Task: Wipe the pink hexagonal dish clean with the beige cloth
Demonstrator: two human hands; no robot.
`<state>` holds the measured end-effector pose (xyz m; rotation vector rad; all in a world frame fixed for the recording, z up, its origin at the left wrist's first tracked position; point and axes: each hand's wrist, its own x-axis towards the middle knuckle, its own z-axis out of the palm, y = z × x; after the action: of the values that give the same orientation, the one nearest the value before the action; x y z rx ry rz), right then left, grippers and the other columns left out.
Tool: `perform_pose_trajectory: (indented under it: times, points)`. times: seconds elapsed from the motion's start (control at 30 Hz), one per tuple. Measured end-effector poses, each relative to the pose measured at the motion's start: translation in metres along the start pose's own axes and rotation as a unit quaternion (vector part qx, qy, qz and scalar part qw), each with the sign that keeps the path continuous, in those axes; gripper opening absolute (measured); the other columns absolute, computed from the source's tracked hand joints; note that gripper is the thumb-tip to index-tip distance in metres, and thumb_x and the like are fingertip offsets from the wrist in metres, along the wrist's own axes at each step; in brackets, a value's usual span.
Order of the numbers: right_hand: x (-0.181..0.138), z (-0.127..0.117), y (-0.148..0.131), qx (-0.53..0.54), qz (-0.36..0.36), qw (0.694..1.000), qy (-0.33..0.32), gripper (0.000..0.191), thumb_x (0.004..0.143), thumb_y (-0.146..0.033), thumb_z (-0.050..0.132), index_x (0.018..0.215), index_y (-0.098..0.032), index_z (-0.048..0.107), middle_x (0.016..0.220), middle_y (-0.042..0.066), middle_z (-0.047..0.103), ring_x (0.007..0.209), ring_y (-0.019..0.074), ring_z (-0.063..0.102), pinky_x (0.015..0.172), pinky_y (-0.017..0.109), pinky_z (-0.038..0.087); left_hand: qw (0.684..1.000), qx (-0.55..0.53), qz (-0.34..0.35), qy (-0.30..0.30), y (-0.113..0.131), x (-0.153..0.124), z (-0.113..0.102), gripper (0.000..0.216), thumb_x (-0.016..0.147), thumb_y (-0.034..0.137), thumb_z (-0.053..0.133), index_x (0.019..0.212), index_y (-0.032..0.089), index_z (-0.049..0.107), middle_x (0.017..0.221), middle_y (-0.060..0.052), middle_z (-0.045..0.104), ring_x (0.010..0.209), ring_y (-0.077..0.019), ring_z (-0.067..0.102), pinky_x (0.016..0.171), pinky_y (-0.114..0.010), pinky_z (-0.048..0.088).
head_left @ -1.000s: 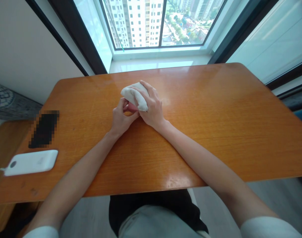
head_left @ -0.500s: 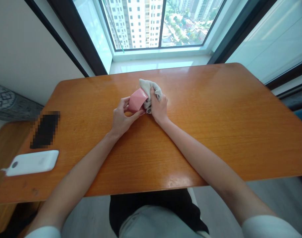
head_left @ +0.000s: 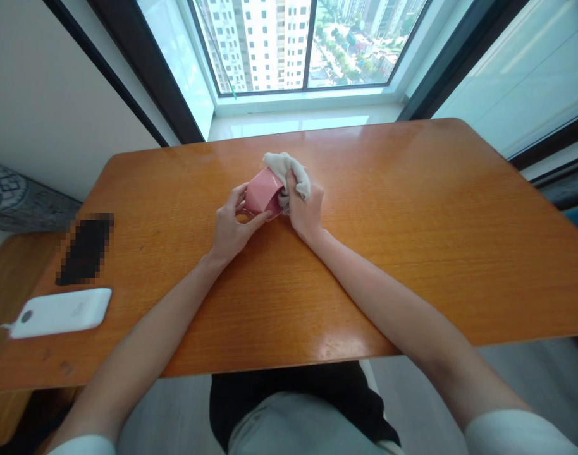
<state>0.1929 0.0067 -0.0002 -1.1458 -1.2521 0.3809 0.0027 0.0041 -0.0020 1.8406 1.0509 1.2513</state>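
Observation:
A pink, glossy cup with flat facets lies tilted over the middle of the table. My left hand is closed round its left side, thumb along the near edge and fingers behind. In my right hand a pale grey cloth is bunched up. Part of the cloth presses against the cup's right side, where the opening seems to be. How far it reaches inside is hidden by the cup and my fingers.
The wooden table stretches to both sides. At its left lie a blurred-out dark flat object and a white rectangular device with a cord end. Beyond the far edge is a window with a sill.
My right hand has shifted slightly right and turned, and the cloth's folds have changed against the cup. My left hand and the cup stay almost in place.

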Motion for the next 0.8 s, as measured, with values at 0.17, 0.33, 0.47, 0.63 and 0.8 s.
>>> perform_pose_trajectory:
  times: [0.17, 0.33, 0.47, 0.63, 0.8]
  points:
    - [-0.009, -0.001, -0.01, -0.067, -0.209, 0.969, -0.115, 0.044, 0.113, -0.049, 0.051, 0.15, -0.035, 0.07, 0.163, 0.003, 0.065, 0.159, 0.0278, 0.056, 0.138, 0.051, 0.043, 1.0, 0.002, 0.004, 0.013, -0.008, 0.0, -0.002, 0.067, 0.084, 0.052, 0.092, 0.139, 0.023, 0.067, 0.129, -0.007, 0.082, 0.106, -0.027, 0.083, 0.091, -0.04, 0.071]
    - [-0.015, 0.001, -0.019, -0.1, -0.294, 0.93, -0.199, 0.047, 0.108, -0.041, 0.062, 0.155, -0.041, 0.067, 0.163, 0.0, 0.066, 0.162, 0.0325, 0.054, 0.142, 0.063, 0.033, 0.998, 0.053, 0.018, 0.024, -0.022, -0.003, -0.007, 0.034, 0.093, 0.051, 0.084, 0.102, 0.021, 0.07, 0.088, 0.001, 0.078, 0.092, -0.0259, 0.081, 0.082, -0.045, 0.073]
    - [-0.015, 0.004, -0.019, -0.124, -0.298, 0.925, -0.202, 0.05, 0.107, -0.042, 0.062, 0.157, -0.039, 0.065, 0.164, 0.002, 0.066, 0.163, 0.0332, 0.053, 0.143, 0.065, 0.032, 0.998, 0.064, 0.004, 0.023, -0.02, -0.002, -0.008, 0.042, 0.095, 0.053, 0.083, 0.113, 0.018, 0.067, 0.093, 0.002, 0.078, 0.094, -0.0254, 0.081, 0.08, -0.043, 0.072]
    - [-0.01, 0.007, -0.014, -0.141, -0.241, 0.948, -0.154, 0.046, 0.109, -0.043, 0.06, 0.153, -0.035, 0.068, 0.164, 0.003, 0.065, 0.164, 0.0309, 0.051, 0.143, 0.059, 0.035, 0.999, 0.026, 0.011, 0.019, -0.008, 0.001, -0.001, 0.065, 0.083, 0.061, 0.091, 0.126, 0.02, 0.063, 0.113, 0.001, 0.082, 0.107, -0.0236, 0.082, 0.093, -0.041, 0.071]
    - [-0.005, 0.008, -0.018, -0.1, -0.19, 0.97, -0.114, 0.042, 0.112, -0.043, 0.052, 0.148, -0.029, 0.07, 0.162, 0.006, 0.066, 0.157, 0.0278, 0.058, 0.138, 0.052, 0.043, 1.0, -0.005, 0.01, 0.01, -0.004, 0.001, 0.002, 0.065, 0.081, 0.056, 0.093, 0.13, 0.025, 0.063, 0.133, -0.009, 0.082, 0.122, -0.0288, 0.081, 0.106, -0.046, 0.069]
